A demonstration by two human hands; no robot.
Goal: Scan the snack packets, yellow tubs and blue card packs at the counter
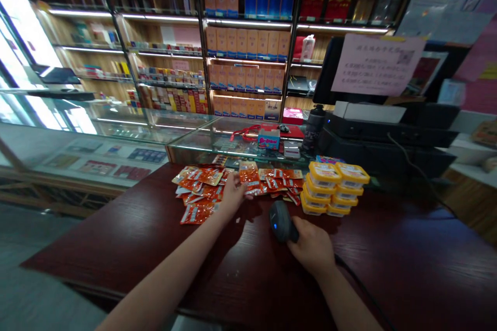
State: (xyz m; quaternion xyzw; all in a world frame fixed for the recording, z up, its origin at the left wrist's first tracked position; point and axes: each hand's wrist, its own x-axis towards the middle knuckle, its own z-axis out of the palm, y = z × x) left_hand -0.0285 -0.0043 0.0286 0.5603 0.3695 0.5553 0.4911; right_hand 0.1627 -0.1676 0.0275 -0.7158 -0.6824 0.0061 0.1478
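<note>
My right hand (312, 245) is wrapped round the handle of a black barcode scanner (280, 221) with a small blue light lit. The scanner's head points away from me, above the dark wooden counter. My left hand (233, 194) has its fingers closed at the left edge of an orange snack packet (249, 175), tilted up out of the pile. More shiny orange packets (200, 212) lie heaped to the left of that hand, and others (285, 181) are spread to its right. Two side-by-side stacks of yellow plastic tubs (326, 186) stand right of the packets.
Behind the packets is a glass display case (194, 137) with a small blue and pink box (268, 139) on top. A black bottle (313, 126) and a monitor (328, 72) with a paper notice stand at the right. The scanner's cable (361, 284) trails across the counter (240, 274).
</note>
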